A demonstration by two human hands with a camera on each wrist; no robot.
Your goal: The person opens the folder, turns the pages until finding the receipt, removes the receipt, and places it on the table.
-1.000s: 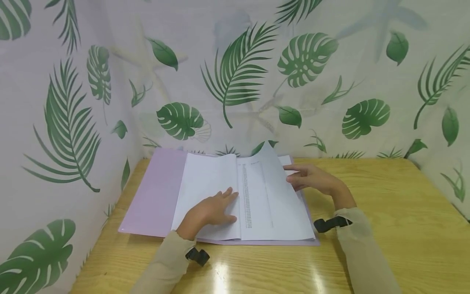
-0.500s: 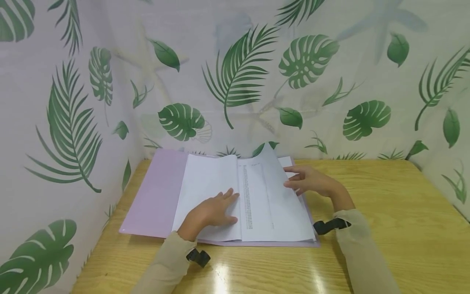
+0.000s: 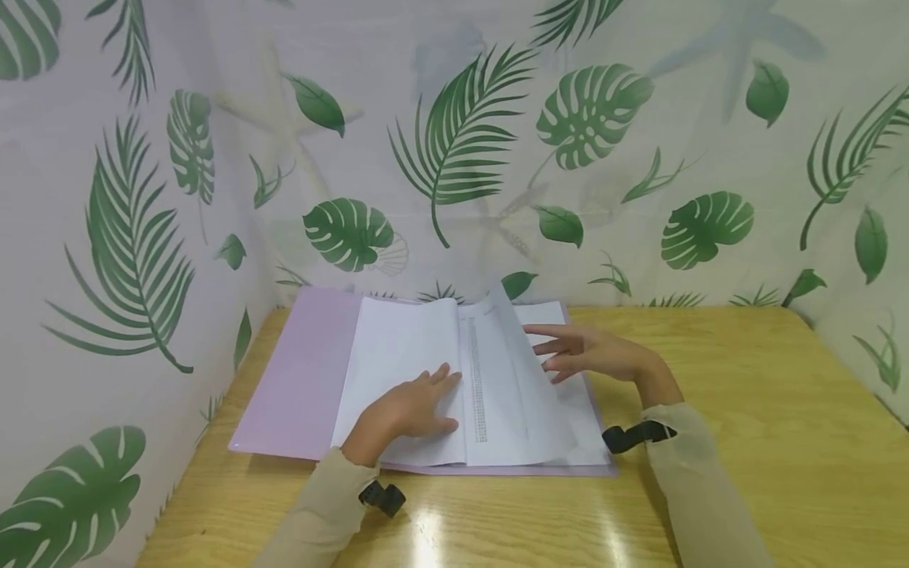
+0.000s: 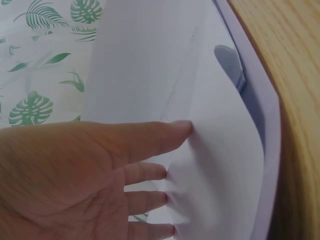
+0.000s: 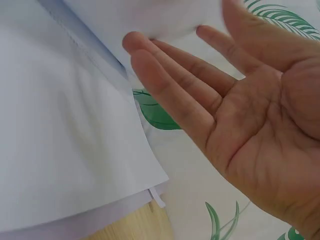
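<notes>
A lilac folder [image 3: 298, 379] lies spread on the table, with white sheets inside. On its left-hand page [image 3: 405, 331] rests my left hand [image 3: 408, 410], fingers spread and fingertips touching the paper. The left wrist view shows that hand's thumb [image 4: 155, 137] against the sheet. A printed sheet [image 3: 500, 386] on the right side stands partly lifted, its free edge curling leftward. Behind that edge is my right hand [image 3: 596, 351], its fingers extended against the sheet. In the right wrist view, the fingertips [image 5: 136, 40] meet the lifted paper. Beneath it another white page [image 3: 578, 418] shows.
The folder lies on a wooden table [image 3: 746, 394], whose surface extends to the right and in front. A leaf-patterned curtain [image 3: 490, 142] hangs behind the table and along the left. Black straps [image 3: 382, 498] sit on both wrists.
The lifted sheet has swung further left, uncovering more of the page beneath. My right hand has moved slightly left along with it. My left hand has stayed in place.
</notes>
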